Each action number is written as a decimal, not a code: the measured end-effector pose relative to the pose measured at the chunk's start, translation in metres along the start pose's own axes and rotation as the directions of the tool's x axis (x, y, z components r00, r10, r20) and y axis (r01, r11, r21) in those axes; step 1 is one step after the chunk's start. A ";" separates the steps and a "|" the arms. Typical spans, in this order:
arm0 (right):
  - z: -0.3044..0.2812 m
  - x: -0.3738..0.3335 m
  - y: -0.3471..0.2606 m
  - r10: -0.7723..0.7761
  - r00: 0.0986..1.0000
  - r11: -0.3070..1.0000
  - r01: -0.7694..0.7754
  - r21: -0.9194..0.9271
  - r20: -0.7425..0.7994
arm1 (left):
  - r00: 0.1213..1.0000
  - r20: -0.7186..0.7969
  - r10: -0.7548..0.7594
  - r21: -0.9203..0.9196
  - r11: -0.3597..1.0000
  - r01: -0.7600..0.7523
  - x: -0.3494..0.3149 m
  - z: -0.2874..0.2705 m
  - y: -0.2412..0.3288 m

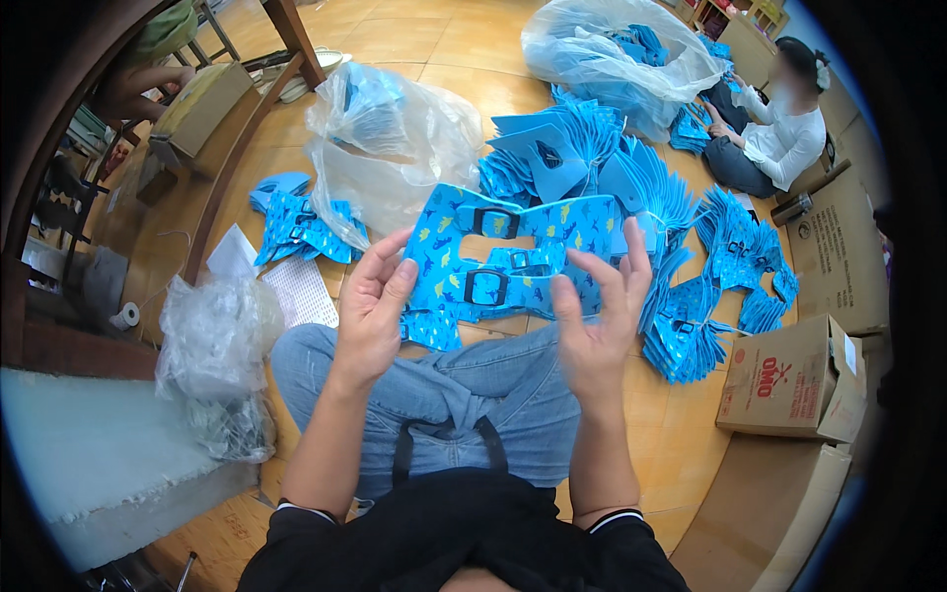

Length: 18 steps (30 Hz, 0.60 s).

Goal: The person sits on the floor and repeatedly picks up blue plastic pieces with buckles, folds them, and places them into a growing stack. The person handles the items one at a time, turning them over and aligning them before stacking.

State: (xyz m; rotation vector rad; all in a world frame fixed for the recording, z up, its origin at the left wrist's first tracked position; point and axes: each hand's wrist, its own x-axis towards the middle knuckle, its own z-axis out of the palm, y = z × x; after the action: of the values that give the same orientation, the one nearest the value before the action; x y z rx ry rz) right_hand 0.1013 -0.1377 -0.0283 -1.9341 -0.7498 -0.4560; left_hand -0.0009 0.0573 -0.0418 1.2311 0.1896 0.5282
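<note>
In front of my crossed legs is a flat blue fabric piece (pixel 439 247) with a small yellow and dark print, a cut-out middle and black plastic buckles. My left hand (pixel 375 306) grips its left edge, thumb on top. Over its right side, my right hand (pixel 600 311) has its fingers apart, the index fingertip close to a short strap with a buckle (pixel 520 259). Whether that fingertip touches the strap, I cannot tell. Below the held piece, more of the same printed fabric (pixel 432 331) lies on the floor.
Bundles of blue pieces (pixel 651 187) are heaped ahead and to the right. Clear plastic bags (pixel 434 118) stand beyond, another (pixel 212 345) at left. Cardboard boxes (pixel 789 380) line the right side. A seated person (pixel 779 138) handles blue pieces at far right. Paper sheets (pixel 301 291) lie left.
</note>
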 end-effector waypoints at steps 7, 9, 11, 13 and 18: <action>0.015 0.007 -0.007 0.132 0.963 0.954 -0.188 0.235 0.236 | 0.999 -0.028 0.016 0.020 1.000 -0.015 -0.001 0.005 0.000; 0.018 0.003 -0.007 0.227 0.940 0.876 -0.311 0.369 0.255 | 0.999 -0.044 -0.007 0.007 1.000 0.008 0.000 0.006 0.000; 0.021 -0.002 -0.007 0.262 0.946 0.861 -0.319 0.396 0.194 | 1.000 -0.007 0.002 -0.002 1.000 -0.002 0.000 0.008 -0.001; 0.022 -0.006 -0.005 0.296 0.947 0.850 -0.322 0.417 0.128 | 1.000 0.018 0.008 0.002 1.000 -0.008 -0.001 0.010 -0.003; 0.008 -0.013 0.017 0.443 0.895 0.773 -0.353 0.528 -0.051 | 0.999 -0.030 -0.011 -0.056 0.998 0.009 -0.006 0.011 -0.005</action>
State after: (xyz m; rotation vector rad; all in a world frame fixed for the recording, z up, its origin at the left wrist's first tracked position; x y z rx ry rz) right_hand 0.1027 -0.1406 -0.0508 -1.4682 -0.2804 -0.1326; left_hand -0.0003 0.0442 -0.0434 1.1675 0.2054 0.5406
